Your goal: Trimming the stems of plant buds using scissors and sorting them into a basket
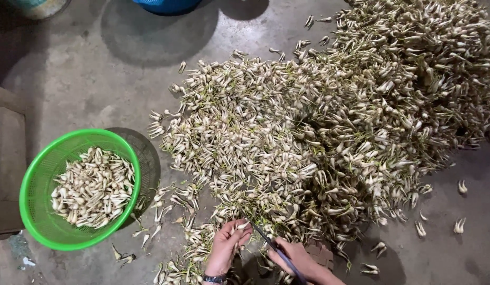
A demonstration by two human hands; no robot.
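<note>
Pale slender bulbs (239,227) in left hand (226,247), thin-bladed scissors (274,247) in right hand (297,259)

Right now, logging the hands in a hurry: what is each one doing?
Left hand: closed on a small white bulb at the edge of the pile.
Right hand: closed on the scissors.

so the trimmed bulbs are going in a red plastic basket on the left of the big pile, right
Not quite: the round plastic mesh basket is green, not red. The head view shows it left of the big pile of pale sprouted bulbs, partly filled with trimmed bulbs.
</note>
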